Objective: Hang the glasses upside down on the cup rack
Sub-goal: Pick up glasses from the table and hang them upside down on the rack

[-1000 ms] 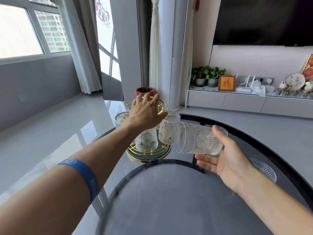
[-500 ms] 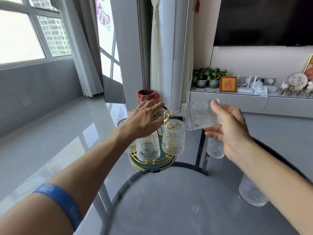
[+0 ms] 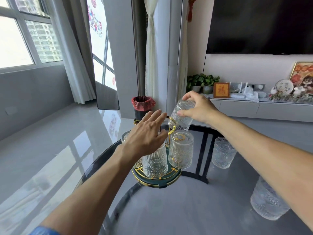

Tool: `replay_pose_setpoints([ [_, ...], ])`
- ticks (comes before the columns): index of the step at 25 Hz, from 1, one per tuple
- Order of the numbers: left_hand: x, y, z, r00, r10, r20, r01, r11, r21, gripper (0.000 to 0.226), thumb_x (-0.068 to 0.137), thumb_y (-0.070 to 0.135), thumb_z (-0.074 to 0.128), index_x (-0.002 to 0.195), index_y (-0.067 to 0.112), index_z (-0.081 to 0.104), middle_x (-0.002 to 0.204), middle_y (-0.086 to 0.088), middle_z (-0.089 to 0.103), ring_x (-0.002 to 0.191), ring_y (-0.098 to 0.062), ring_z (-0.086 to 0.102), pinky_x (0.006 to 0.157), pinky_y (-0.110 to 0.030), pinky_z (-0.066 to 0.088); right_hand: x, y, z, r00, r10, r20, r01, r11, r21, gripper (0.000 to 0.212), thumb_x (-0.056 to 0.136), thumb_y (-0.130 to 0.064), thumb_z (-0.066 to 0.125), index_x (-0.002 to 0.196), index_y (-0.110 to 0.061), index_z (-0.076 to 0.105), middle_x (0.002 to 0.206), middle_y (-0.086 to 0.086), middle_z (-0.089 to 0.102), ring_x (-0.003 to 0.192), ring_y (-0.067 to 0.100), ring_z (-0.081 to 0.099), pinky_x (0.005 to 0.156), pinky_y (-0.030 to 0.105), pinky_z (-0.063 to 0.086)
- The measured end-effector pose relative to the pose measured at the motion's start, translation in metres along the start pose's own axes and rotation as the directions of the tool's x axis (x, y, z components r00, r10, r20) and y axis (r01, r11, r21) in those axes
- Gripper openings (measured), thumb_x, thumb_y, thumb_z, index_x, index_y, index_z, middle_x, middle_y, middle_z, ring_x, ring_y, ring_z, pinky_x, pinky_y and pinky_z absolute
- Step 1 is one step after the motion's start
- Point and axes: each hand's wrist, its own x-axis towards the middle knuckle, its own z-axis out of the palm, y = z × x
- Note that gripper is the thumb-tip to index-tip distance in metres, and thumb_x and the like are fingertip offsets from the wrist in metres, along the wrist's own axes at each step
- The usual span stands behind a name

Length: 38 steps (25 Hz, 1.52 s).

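Observation:
A round cup rack (image 3: 158,181) with gold wire arms and a dark green base stands on the glass table. Two embossed clear glasses hang upside down on it: one in front (image 3: 155,164), one to the right (image 3: 180,150). A third glass (image 3: 125,137) peeks out behind my left wrist. My right hand (image 3: 199,108) grips another glass (image 3: 182,116), tilted mouth-down, over a gold loop at the rack's top right. My left hand (image 3: 147,134) hovers over the rack with fingers spread, hiding the rack's top.
Two more glasses stand on the round dark glass table (image 3: 169,214): one right of the rack (image 3: 223,152), one near my right forearm (image 3: 268,203). A bin with a red liner (image 3: 143,106) stands on the floor beyond the table. A low cabinet runs along the far wall.
My right hand has lifted its glass up and left and turned it mouth-down over the rack. My left hand's fingers have spread above the rack top.

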Motion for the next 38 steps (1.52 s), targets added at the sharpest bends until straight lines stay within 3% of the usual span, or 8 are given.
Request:
replay_pose_setpoints([
  [13, 0.002, 0.001, -0.006, 1.000, 0.009, 0.012, -0.009, 1.000, -0.002, 0.062, 0.097, 0.031, 0.040, 0.154, 0.014, 0.025, 0.163, -0.007, 0.024, 0.150, -0.025, 0.017, 0.116, -0.043, 0.024, 0.019, 0.019, 0.030, 0.934, 0.010, 0.358, 0.055, 0.984, -0.170, 0.034, 0.065, -0.024, 0.087, 0.084, -0.037, 0.063, 0.128, 0.004, 0.058, 0.112, 0.017, 0.050, 0.086, 0.031, 0.036],
  [17, 0.007, 0.003, -0.005, 0.993, -0.058, 0.102, 0.064, 0.996, -0.056, 0.064, 0.096, 0.037, 0.033, 0.157, 0.021, 0.016, 0.167, -0.001, 0.009, 0.153, -0.023, 0.000, 0.122, -0.051, 0.010, 0.011, 0.022, 0.023, 0.916, 0.069, 0.395, 0.000, 0.985, -0.172, 0.039, 0.081, -0.021, 0.074, 0.113, -0.040, 0.065, 0.146, 0.001, 0.047, 0.132, 0.018, 0.042, 0.102, 0.031, 0.032],
  [21, 0.011, 0.006, -0.004, 0.982, -0.119, 0.148, 0.126, 0.991, -0.041, 0.066, 0.097, 0.041, 0.034, 0.157, 0.024, 0.012, 0.168, 0.002, 0.000, 0.153, -0.021, -0.007, 0.121, -0.056, 0.003, -0.039, 0.017, 0.022, 0.990, 0.003, 0.142, 0.007, 0.998, -0.066, 0.052, 0.093, -0.024, 0.051, 0.143, -0.030, 0.039, 0.156, -0.004, 0.030, 0.138, 0.018, 0.032, 0.098, 0.026, 0.028],
  [27, -0.024, 0.054, 0.010, 0.973, -0.040, -0.228, 0.054, 0.997, 0.057, 0.061, 0.090, 0.029, 0.052, 0.147, 0.012, 0.041, 0.158, -0.010, 0.036, 0.147, -0.027, 0.028, 0.121, -0.044, 0.020, -0.194, 0.052, -0.002, 0.993, 0.013, 0.116, -0.031, 0.987, 0.160, 0.027, 0.086, -0.022, 0.061, 0.111, -0.031, 0.059, 0.124, -0.021, 0.051, 0.118, 0.004, 0.047, 0.095, 0.023, 0.038],
  [30, -0.062, 0.112, 0.051, 0.985, 0.029, -0.167, -0.049, 0.992, -0.116, 0.071, 0.085, 0.024, 0.055, 0.152, 0.012, 0.034, 0.158, -0.009, 0.036, 0.147, -0.024, 0.028, 0.121, -0.036, 0.021, -0.239, 0.069, -0.013, 0.996, 0.068, 0.049, -0.077, 0.972, 0.221, 0.021, 0.085, -0.017, 0.062, 0.103, -0.028, 0.065, 0.116, -0.018, 0.060, 0.108, 0.002, 0.054, 0.086, 0.015, 0.042],
  [32, -0.078, 0.154, 0.075, 0.990, -0.133, -0.045, 0.098, 0.883, -0.460, 0.070, 0.087, 0.018, 0.057, 0.153, 0.018, 0.032, 0.157, -0.004, 0.037, 0.146, -0.020, 0.031, 0.119, -0.037, 0.026, -0.251, 0.070, -0.019, 0.996, 0.082, 0.028, -0.086, 0.958, 0.274, 0.018, 0.084, -0.017, 0.064, 0.099, -0.026, 0.066, 0.106, -0.013, 0.065, 0.101, 0.004, 0.059, 0.080, 0.015, 0.043],
  [35, -0.081, 0.195, 0.091, 0.911, -0.378, 0.163, 0.331, 0.438, -0.836, 0.060, 0.095, 0.009, 0.051, 0.151, 0.025, 0.035, 0.149, -0.004, 0.045, 0.134, -0.017, 0.043, 0.111, -0.041, 0.039, -0.259, 0.076, -0.035, 0.998, 0.058, -0.005, -0.055, 0.965, 0.257, 0.025, 0.082, -0.023, 0.064, 0.105, -0.031, 0.062, 0.109, -0.015, 0.062, 0.099, 0.001, 0.056, 0.077, 0.021, 0.043],
  [38, -0.081, 0.200, 0.096, 0.894, -0.412, 0.179, 0.352, 0.394, -0.849, 0.054, 0.099, 0.015, 0.052, 0.150, 0.023, 0.036, 0.145, -0.005, 0.049, 0.129, -0.017, 0.050, 0.104, -0.034, 0.040, -0.261, 0.106, -0.055, 0.979, -0.038, -0.198, 0.014, 0.992, -0.124, 0.046, 0.080, -0.018, 0.064, 0.124, -0.022, 0.053, 0.140, -0.001, 0.047, 0.122, 0.020, 0.045, 0.095, 0.037, 0.040],
])
